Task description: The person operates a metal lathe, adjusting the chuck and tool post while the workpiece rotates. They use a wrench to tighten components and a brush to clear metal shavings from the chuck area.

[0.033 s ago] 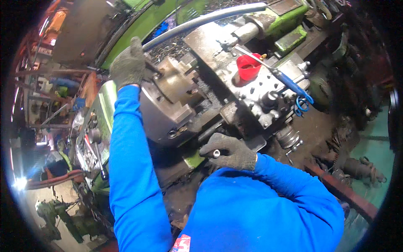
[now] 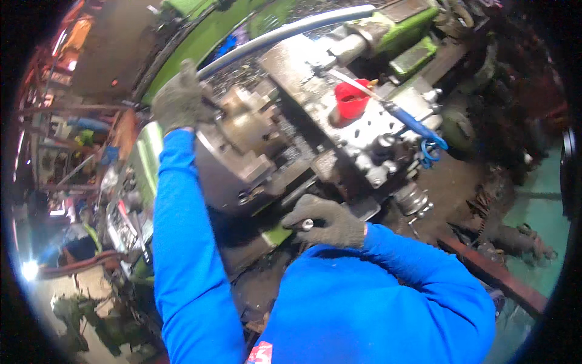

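A large lathe chuck (image 2: 227, 182) with stepped jaws grips a thick, brownish metal ring (image 2: 245, 126). My left hand (image 2: 180, 104), in a dark grey work glove, is at the chuck's far-left rim. One finger stretches upward, and the thumb side lies against the chuck's face. Lower down, my right hand (image 2: 327, 223), gloved alike, is closed in front of my body, just right of the chuck. From its fist pokes the round, shiny end of a metal rod (image 2: 308, 224); the glove hides the rest.
Right of the chuck, the lathe's carriage carries a red plastic cup (image 2: 352, 100) and a blue-handled brush-like tool (image 2: 413, 121) with a coiled blue cord. Beyond are the green tailstock (image 2: 400, 36) and a grey hose (image 2: 291, 31). A handwheel (image 2: 413, 201) sticks out at the carriage's front.
The whole view has shifted slightly, so machine and hands appear a little further left. The left hand looks slightly blurred on the chuck rim; the right hand keeps its hold.
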`<move>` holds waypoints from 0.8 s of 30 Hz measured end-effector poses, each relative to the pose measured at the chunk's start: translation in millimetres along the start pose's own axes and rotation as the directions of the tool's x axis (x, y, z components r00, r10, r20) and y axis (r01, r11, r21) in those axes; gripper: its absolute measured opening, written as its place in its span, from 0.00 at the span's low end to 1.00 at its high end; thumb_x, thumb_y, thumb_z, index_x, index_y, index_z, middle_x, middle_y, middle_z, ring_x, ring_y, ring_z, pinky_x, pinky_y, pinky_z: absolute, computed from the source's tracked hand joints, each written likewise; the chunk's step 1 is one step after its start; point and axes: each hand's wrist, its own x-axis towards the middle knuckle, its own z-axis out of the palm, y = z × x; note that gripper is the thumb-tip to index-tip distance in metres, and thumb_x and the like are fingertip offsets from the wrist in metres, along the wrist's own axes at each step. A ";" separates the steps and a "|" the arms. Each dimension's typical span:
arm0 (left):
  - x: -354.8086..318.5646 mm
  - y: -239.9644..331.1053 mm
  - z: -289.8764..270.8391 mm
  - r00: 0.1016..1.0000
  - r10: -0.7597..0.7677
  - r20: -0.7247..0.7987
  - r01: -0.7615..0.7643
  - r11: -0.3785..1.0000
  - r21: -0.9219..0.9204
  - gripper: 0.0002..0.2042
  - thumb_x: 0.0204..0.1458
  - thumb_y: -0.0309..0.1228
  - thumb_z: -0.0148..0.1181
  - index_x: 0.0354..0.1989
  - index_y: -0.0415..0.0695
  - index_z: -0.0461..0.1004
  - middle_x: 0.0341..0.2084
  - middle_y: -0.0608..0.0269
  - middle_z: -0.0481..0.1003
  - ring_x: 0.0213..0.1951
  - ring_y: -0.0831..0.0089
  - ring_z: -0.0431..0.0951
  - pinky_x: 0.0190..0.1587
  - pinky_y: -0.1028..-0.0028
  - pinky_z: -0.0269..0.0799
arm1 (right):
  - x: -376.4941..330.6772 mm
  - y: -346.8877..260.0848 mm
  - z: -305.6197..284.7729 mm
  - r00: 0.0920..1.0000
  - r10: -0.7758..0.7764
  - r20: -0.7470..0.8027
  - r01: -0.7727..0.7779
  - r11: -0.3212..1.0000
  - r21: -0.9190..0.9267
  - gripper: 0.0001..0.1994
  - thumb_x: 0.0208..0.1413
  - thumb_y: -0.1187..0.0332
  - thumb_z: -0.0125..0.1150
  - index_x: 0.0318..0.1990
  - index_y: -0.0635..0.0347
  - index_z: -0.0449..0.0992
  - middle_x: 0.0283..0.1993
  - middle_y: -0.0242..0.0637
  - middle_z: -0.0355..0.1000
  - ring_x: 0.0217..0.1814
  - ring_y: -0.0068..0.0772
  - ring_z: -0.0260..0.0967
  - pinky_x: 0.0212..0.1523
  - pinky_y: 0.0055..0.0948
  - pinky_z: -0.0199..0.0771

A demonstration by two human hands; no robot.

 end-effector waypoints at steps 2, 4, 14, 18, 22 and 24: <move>-6.2 -39.3 25.1 0.943 0.304 -0.135 -0.279 0.944 0.175 0.26 0.68 0.56 0.46 0.63 0.53 0.77 0.45 0.48 0.83 0.46 0.46 0.83 0.51 0.50 0.76 | -4.0 -9.3 -8.8 1.000 0.008 0.012 -0.007 0.999 -0.045 0.17 0.56 0.67 0.73 0.53 0.58 0.81 0.47 0.42 0.78 0.51 0.42 0.77 0.56 0.39 0.76; -4.1 -42.5 26.2 0.977 0.192 -0.088 -0.191 0.981 0.022 0.27 0.69 0.56 0.42 0.63 0.52 0.77 0.44 0.46 0.83 0.47 0.45 0.82 0.50 0.50 0.75 | -5.9 -21.5 -16.3 0.998 0.031 0.063 -0.025 0.995 -0.092 0.15 0.56 0.66 0.72 0.51 0.58 0.81 0.46 0.42 0.79 0.50 0.43 0.79 0.55 0.40 0.78; -5.9 -31.5 26.4 0.990 0.044 -0.135 -0.059 0.992 -0.111 0.30 0.72 0.54 0.39 0.44 0.42 0.84 0.39 0.43 0.83 0.41 0.44 0.83 0.46 0.48 0.74 | -1.2 -166.5 -166.7 0.908 -0.262 -0.326 0.139 0.924 -0.357 0.10 0.56 0.76 0.70 0.45 0.59 0.81 0.41 0.36 0.81 0.42 0.29 0.81 0.42 0.30 0.81; -6.9 -41.9 31.5 0.956 0.178 -0.234 -0.174 0.984 0.039 0.30 0.72 0.53 0.39 0.40 0.42 0.84 0.36 0.45 0.83 0.41 0.44 0.83 0.46 0.48 0.74 | 50.6 -244.3 -333.1 0.450 -0.851 -0.272 0.119 0.359 -0.926 0.11 0.58 0.72 0.68 0.46 0.66 0.80 0.35 0.38 0.79 0.35 0.31 0.78 0.38 0.33 0.80; -2.2 -4.5 9.7 0.992 0.067 -0.103 -0.074 0.995 -0.069 0.26 0.72 0.51 0.39 0.48 0.44 0.80 0.39 0.46 0.83 0.42 0.44 0.83 0.46 0.49 0.75 | 2.0 -299.2 -467.0 0.091 -0.982 -0.168 -0.277 0.137 -0.951 0.18 0.59 0.68 0.68 0.55 0.63 0.78 0.45 0.36 0.75 0.41 0.28 0.70 0.43 0.30 0.72; -8.1 -39.9 23.0 0.981 0.171 -0.086 -0.166 0.984 0.066 0.21 0.73 0.43 0.42 0.64 0.49 0.74 0.43 0.49 0.83 0.42 0.47 0.83 0.45 0.51 0.77 | -24.0 -304.7 -420.8 0.020 -0.843 -0.537 0.078 0.537 -0.840 0.16 0.65 0.68 0.61 0.58 0.58 0.76 0.34 0.25 0.69 0.23 0.14 0.59 0.19 0.19 0.62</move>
